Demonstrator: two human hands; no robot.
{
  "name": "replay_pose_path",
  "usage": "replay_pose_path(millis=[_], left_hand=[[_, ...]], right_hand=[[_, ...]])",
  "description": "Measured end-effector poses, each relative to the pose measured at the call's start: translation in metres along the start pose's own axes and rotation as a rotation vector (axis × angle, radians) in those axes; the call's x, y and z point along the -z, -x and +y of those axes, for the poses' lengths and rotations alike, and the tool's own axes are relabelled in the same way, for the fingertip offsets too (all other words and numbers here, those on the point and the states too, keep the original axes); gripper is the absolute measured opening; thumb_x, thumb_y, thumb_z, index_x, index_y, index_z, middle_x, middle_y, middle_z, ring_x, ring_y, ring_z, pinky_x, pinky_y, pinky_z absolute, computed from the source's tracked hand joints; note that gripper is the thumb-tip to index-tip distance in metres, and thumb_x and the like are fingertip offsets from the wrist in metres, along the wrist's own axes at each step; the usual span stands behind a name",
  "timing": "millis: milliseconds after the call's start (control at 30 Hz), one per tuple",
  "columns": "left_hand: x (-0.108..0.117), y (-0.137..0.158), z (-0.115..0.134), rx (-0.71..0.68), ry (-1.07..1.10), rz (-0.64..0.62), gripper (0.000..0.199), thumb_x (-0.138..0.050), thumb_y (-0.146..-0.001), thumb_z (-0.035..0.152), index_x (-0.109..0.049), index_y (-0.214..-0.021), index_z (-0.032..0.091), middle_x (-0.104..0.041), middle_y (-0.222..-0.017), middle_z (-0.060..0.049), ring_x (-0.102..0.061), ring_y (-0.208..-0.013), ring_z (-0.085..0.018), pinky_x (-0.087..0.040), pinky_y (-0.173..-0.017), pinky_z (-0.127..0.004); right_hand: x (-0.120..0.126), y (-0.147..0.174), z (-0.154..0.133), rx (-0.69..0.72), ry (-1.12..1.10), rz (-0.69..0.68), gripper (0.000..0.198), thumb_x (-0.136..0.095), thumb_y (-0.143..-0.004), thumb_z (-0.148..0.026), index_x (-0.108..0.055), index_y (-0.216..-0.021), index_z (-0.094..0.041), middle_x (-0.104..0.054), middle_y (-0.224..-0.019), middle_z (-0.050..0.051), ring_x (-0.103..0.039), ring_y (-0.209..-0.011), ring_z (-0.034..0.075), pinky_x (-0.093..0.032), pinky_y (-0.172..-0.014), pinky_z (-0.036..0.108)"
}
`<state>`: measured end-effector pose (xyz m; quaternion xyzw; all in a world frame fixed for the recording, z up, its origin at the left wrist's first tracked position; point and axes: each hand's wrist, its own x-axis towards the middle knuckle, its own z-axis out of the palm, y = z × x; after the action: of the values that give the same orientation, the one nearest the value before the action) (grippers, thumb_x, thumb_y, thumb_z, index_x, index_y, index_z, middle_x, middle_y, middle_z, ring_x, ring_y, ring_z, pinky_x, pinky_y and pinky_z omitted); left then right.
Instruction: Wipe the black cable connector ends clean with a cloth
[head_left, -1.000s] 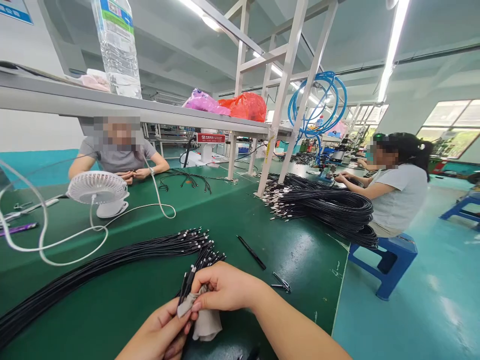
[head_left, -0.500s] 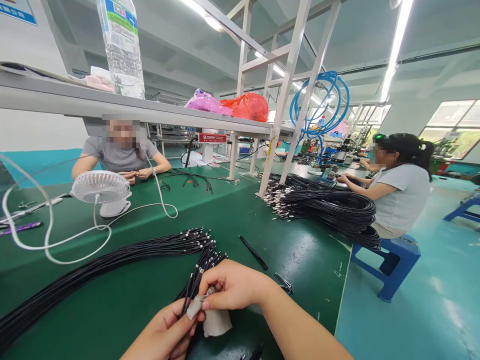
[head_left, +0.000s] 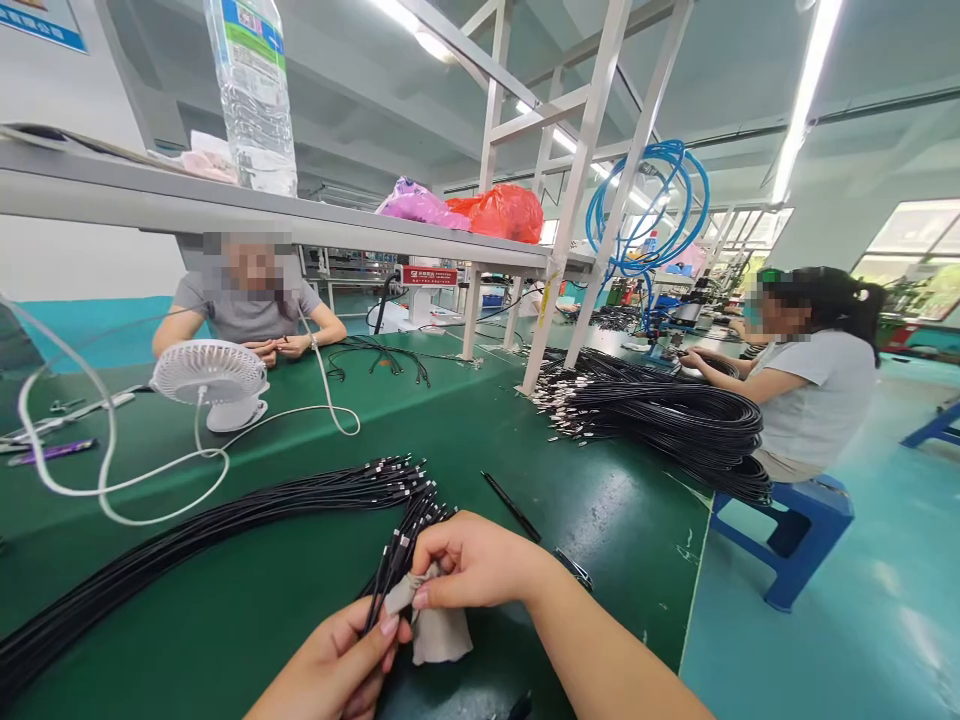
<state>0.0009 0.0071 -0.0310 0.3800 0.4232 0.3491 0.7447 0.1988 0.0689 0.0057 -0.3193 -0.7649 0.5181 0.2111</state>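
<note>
My left hand (head_left: 341, 655) is closed at the bottom centre, thumb and fingers pinched around black cable by the folded end of a grey cloth (head_left: 442, 638). Just to its right, my right hand (head_left: 484, 562) grips the cloth between thumb and bent fingers, and the rest of the cloth hangs below. The cable part inside the cloth is hidden. Right behind the hands lie black cables with silver connector ends (head_left: 409, 530). A longer bundle of black cables (head_left: 247, 525) curves from the left edge to meet them.
A black pen (head_left: 511, 508) and a small metal tool (head_left: 574, 570) lie right of my hands on the green table (head_left: 465, 440). A white fan (head_left: 210, 375) with a looping cord stands left. Coiled cables (head_left: 660, 410) fill the far right. Two co-workers sit opposite and right.
The view has shifted slightly, so the surroundings sit a little further right. Both hands keep their hold, and the cloth has moved slightly between them.
</note>
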Motion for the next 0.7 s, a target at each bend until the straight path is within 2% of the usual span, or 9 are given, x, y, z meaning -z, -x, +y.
replay_pose_path(millis=[200,367,467,600,700], left_hand=[[0.006,-0.004,-0.007,-0.013,0.002,-0.024,0.052,-0.081,-0.053,0.063,-0.064,-0.069,0.017,-0.044,-0.051,0.009,-0.017,-0.036,0.001,-0.014,-0.034,-0.016],[0.009,-0.007,-0.012,-0.02,-0.001,-0.048,0.054,-0.078,-0.055,0.066,-0.065,-0.072,0.017,-0.044,-0.052,0.009,-0.017,-0.034,0.001,-0.015,-0.032,-0.016],[0.01,-0.009,-0.013,-0.03,-0.001,-0.037,0.053,-0.077,-0.058,0.066,-0.064,-0.073,0.017,-0.045,-0.053,0.008,-0.016,-0.035,0.001,-0.015,-0.033,-0.016],[0.011,-0.009,-0.014,-0.044,0.0,-0.036,0.051,-0.078,-0.058,0.064,-0.062,-0.069,0.017,-0.043,-0.051,0.009,-0.015,-0.035,0.001,-0.016,-0.032,-0.015],[0.011,-0.009,-0.013,-0.032,-0.001,-0.04,0.053,-0.078,-0.055,0.066,-0.062,-0.069,0.018,-0.043,-0.052,0.009,-0.015,-0.035,0.001,-0.017,-0.032,-0.015]], right_hand=[[-0.01,-0.001,-0.01,-0.026,0.002,-0.033,0.014,-0.073,-0.073,-0.02,-0.063,-0.08,-0.013,-0.053,-0.064,-0.005,-0.042,-0.055,0.005,-0.034,-0.05,0.016],[0.002,0.003,-0.01,-0.021,0.002,-0.003,0.023,-0.078,-0.069,-0.028,-0.064,-0.08,-0.013,-0.048,-0.058,-0.007,-0.038,-0.052,0.005,-0.03,-0.048,0.016],[-0.001,0.001,-0.004,-0.036,-0.002,-0.001,0.027,-0.078,-0.07,-0.032,-0.064,-0.084,-0.013,-0.05,-0.06,-0.007,-0.04,-0.053,0.005,-0.032,-0.049,0.016],[-0.011,-0.001,-0.011,-0.03,0.086,-0.01,0.02,-0.077,-0.07,-0.021,-0.065,-0.085,-0.014,-0.054,-0.065,-0.006,-0.045,-0.057,0.005,-0.036,-0.054,0.016],[-0.007,0.001,-0.022,-0.021,0.149,-0.003,0.016,-0.076,-0.071,-0.019,-0.066,-0.083,-0.014,-0.051,-0.06,-0.007,-0.042,-0.055,0.005,-0.033,-0.052,0.016]])
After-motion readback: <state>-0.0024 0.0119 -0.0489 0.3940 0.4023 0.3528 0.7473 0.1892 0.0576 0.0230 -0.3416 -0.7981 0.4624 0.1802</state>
